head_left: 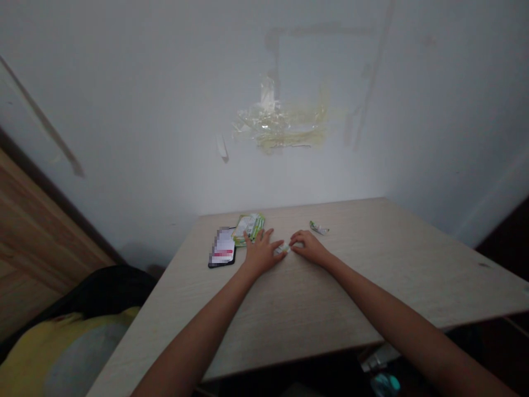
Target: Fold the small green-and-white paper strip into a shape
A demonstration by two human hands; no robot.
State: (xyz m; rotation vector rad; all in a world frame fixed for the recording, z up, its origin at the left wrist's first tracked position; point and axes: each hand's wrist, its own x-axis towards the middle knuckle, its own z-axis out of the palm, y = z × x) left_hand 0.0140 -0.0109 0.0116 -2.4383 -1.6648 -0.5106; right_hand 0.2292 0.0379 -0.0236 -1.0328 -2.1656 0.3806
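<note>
A small white-and-green packet lies on the table between my two hands. My left hand has its thumb and index finger on the packet's left part, pinning it, while its other fingers spread toward a larger green-and-white pack. At the packet's right end, my right hand has its thumb and fingertips drawn together in a pinch. The fingers partly cover the packet. To the left of the green-and-white pack lies a phone with a lit screen.
A crumpled green-and-white wrapper lies beyond my right hand. The light wooden table meets a wall with old tape on it. Something yellow and grey is at the lower left. Dim items show below the table's front edge.
</note>
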